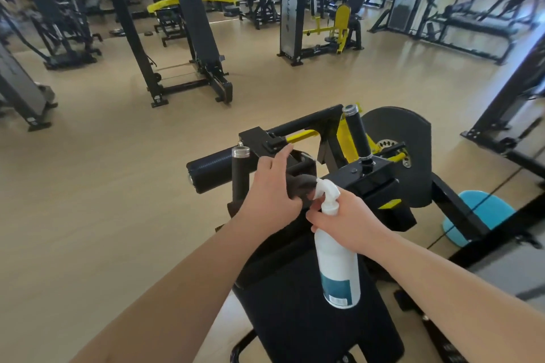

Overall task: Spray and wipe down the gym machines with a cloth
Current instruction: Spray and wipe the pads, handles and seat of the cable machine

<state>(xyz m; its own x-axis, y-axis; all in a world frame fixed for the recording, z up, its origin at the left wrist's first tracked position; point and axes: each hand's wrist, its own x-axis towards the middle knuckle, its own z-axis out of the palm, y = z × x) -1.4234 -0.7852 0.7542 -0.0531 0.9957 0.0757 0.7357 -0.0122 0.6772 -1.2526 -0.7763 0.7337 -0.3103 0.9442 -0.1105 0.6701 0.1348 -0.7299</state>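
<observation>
A black and yellow gym machine [356, 177] stands right in front of me, its padded seat [306, 318] below my arms. My left hand [269, 186] grips a dark grey cloth [302, 187], bunched up over the machine's frame near an upright handle [240, 174]. My right hand [351, 218] holds a white spray bottle [336, 268] by the neck, fingers at the trigger. The nozzle [320, 186] points at the cloth and sits right beside it.
A padded roller [211, 169] sticks out left of the machine. A second upright handle [358, 132] and a round black weight plate [413, 153] are at the right. A blue object [477, 215] lies on the floor. Benches and racks fill the room beyond the tan floor.
</observation>
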